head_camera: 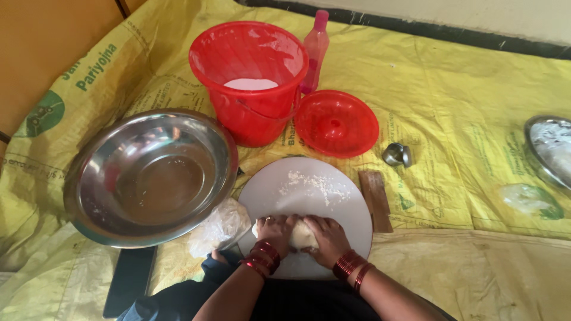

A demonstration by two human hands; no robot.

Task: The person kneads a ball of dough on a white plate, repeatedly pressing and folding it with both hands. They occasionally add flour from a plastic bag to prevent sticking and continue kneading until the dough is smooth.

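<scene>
**Dough lump clasped between both hands at the board's near edge**

The left hand (275, 230) and right hand (326, 238) close around a pale dough lump (302, 235), one from each side, each grip curled shut on it. The lump rests on the round white board (333, 205), near its front edge. Loose flour (312, 185) lies just beyond, toward the red bucket (250, 80).

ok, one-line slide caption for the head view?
Both hands, left hand and right hand, press a dough ball on a floured round board beside a steel bowl.
</scene>
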